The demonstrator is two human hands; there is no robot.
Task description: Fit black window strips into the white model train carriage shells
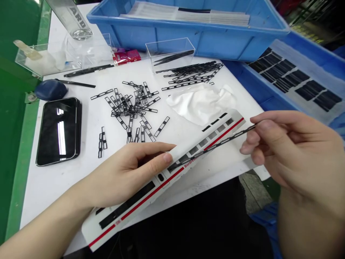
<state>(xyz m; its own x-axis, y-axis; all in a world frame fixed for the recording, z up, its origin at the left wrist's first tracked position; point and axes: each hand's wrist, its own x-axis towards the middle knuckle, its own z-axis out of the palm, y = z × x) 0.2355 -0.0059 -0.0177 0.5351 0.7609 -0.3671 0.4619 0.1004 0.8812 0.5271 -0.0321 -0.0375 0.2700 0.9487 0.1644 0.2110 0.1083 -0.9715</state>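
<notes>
My left hand (129, 172) grips a white model train carriage shell (164, 180) with a red stripe and dark window openings, lying tilted across the table's front edge. My right hand (291, 144) pinches a thin black window strip (212, 147) between thumb and fingers, and the strip's far end lies over the shell's windows. Beyond the shell, a loose pile of black strips (132, 108) lies on the white table top (67, 187). A denser row of them (191, 75) sits further back. A white cloth (201, 104) lies just behind the shell.
A clear box holding black tweezers (169, 54) stands at the back. A blue bin (188, 36) and a blue tray of dark strips (293, 79) fill the far side. A black phone (58, 131), blue pad (50, 90), red packet (126, 57) and glass bottle (72, 18) lie left.
</notes>
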